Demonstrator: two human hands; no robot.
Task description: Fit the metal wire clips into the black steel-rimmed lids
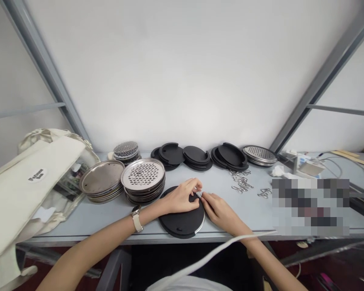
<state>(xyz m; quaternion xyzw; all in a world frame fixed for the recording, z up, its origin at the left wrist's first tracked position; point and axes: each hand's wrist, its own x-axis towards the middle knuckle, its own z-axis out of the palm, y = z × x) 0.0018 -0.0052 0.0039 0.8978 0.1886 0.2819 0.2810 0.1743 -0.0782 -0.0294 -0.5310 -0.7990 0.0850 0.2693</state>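
Note:
A round black disc (182, 220) with a silvery rim showing at its right side lies near the table's front edge. My left hand (185, 197) rests over its upper part, fingers curled toward a small metal piece (198, 194) at the disc's upper right edge. My right hand (220, 212) meets it from the right, thumb and fingertips pinched on that same piece. A watch with a pale strap is on my left wrist.
Stacks of metal plates (101, 178) and grater discs (143, 175) stand left. Black holders (195, 155) line the back, beside another grater stack (260, 153). Metal clips (241, 180) lie right of centre. A pale bag (48, 169) is far left; a white cord (212, 258) crosses in front.

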